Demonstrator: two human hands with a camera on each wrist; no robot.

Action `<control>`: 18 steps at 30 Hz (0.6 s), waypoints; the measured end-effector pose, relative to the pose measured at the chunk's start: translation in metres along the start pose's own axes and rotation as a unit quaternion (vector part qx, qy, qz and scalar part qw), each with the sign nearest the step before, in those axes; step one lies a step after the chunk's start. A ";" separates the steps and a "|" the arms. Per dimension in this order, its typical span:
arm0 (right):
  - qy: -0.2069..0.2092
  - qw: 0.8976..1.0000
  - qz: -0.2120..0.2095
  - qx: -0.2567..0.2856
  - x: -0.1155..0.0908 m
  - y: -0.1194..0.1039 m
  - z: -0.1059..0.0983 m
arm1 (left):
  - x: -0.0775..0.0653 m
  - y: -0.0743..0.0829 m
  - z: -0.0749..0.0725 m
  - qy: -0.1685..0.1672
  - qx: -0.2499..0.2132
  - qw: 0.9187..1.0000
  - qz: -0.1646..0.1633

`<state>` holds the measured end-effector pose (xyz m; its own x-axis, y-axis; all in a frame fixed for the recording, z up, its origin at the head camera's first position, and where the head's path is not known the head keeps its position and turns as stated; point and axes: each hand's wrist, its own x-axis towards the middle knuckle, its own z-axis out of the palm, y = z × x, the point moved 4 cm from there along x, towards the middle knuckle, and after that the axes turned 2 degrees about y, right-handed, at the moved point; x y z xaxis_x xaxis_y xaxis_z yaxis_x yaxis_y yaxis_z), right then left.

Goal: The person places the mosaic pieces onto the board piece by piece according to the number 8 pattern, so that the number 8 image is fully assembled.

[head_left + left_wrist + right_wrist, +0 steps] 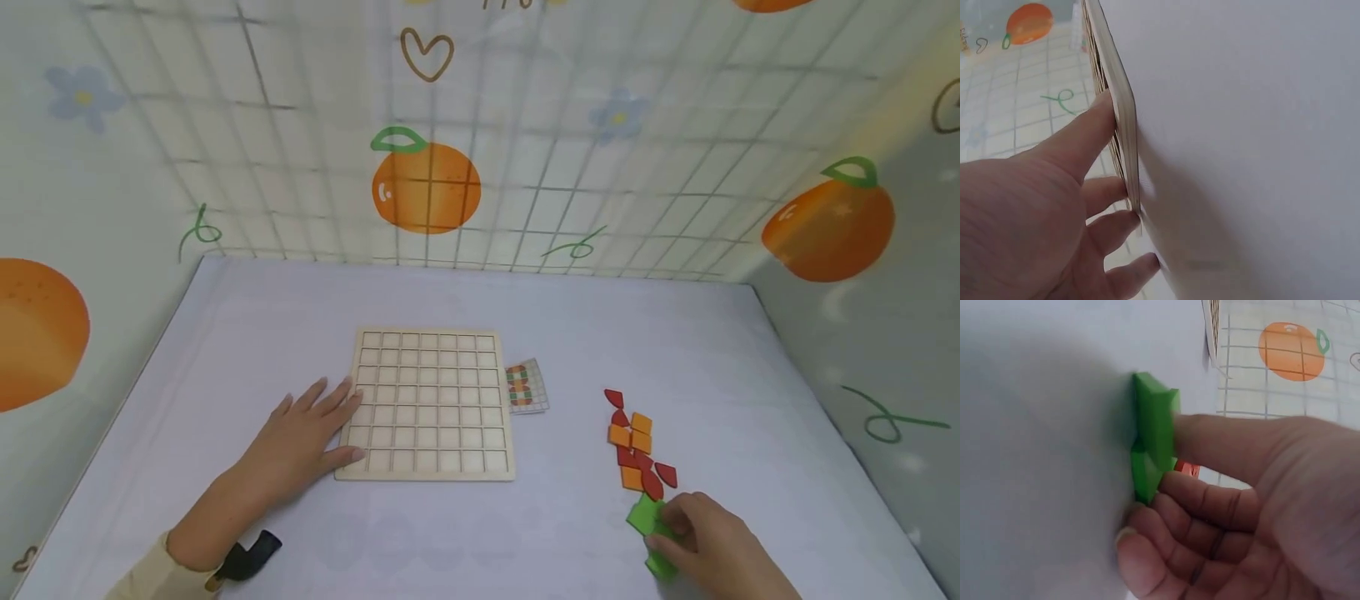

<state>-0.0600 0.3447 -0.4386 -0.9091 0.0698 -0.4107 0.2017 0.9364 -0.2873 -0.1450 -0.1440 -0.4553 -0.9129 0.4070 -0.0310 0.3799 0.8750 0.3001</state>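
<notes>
Green pieces [642, 514] touch the right hand [708, 536], far from the left hand [303, 437].

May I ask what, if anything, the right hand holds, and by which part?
The right hand touches a green piece; whether it's gripped cannot be told.

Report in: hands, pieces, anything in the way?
Left hand on grid board. Right hand gripping green pieces. Possible obstacle: card by board's right edge.

4 orng pcs [641, 442], 6 red pcs [666, 474], 1 brd [428, 414]
</notes>
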 end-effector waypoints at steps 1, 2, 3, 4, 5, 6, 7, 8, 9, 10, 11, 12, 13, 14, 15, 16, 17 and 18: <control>-0.001 1.000 0.004 0.003 0.000 0.001 0.000 | 0.000 0.000 0.000 -0.001 0.002 1.000 0.003; -0.002 1.000 0.006 0.005 0.000 0.002 0.001 | 0.000 0.000 -0.001 -0.003 0.004 1.000 0.006; -0.004 1.000 0.008 0.008 0.000 0.003 0.001 | 0.000 0.000 -0.001 -0.004 0.005 1.000 0.008; -0.005 1.000 0.009 0.011 0.000 0.004 0.002 | -0.001 0.000 -0.002 -0.006 0.006 1.000 0.011; -0.005 1.000 0.011 0.015 0.000 0.005 0.002 | -0.001 0.000 -0.002 -0.008 0.006 1.000 0.011; -0.005 1.000 0.013 0.019 0.000 0.005 0.002 | -0.002 0.000 -0.003 -0.009 0.006 1.000 0.013; -0.005 1.000 0.014 0.023 0.000 0.006 0.003 | -0.002 -0.001 -0.003 -0.009 0.004 1.000 0.013; -0.003 1.000 0.014 0.027 0.000 0.006 0.003 | -0.002 -0.001 -0.003 -0.010 0.003 1.000 0.014; -0.001 0.999 0.013 0.033 0.000 0.006 0.002 | -0.002 -0.002 -0.003 -0.010 0.002 1.000 0.014; 0.001 0.999 0.012 0.037 0.001 0.006 0.002 | -0.002 -0.003 -0.002 -0.010 0.001 1.000 0.014; 0.003 0.999 0.011 0.040 0.001 0.005 0.001 | -0.002 -0.003 -0.002 -0.010 -0.003 1.000 0.013; 0.004 0.999 0.009 0.042 0.002 0.004 0.001 | -0.002 -0.004 -0.001 -0.009 -0.008 1.000 0.013; 0.005 0.999 0.007 0.041 0.003 0.003 0.000 | -0.002 -0.005 0.000 -0.010 -0.015 1.000 0.011; 0.005 0.999 0.006 0.040 0.004 0.001 -0.001 | -0.002 -0.006 0.001 -0.011 -0.022 1.000 0.010; 0.004 0.999 0.008 0.041 0.005 0.000 -0.002 | -0.003 -0.007 0.003 -0.012 -0.031 0.999 0.009; 0.005 0.999 0.009 0.037 0.006 -0.001 -0.003 | -0.003 -0.008 0.004 -0.013 -0.042 0.999 0.009; 0.006 0.999 0.011 0.033 0.007 -0.003 -0.005 | -0.003 -0.009 0.006 -0.014 -0.053 0.998 0.008; 0.008 1.000 0.011 0.028 0.008 -0.004 -0.007 | -0.002 -0.010 0.007 -0.015 -0.063 0.998 0.008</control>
<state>-0.0705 0.3440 -0.4347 -0.9096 0.0969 -0.4040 0.2423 0.9137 -0.3264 -0.1454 -0.1514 -0.4648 -0.9011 0.4304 -0.0527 0.3713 0.8287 0.4188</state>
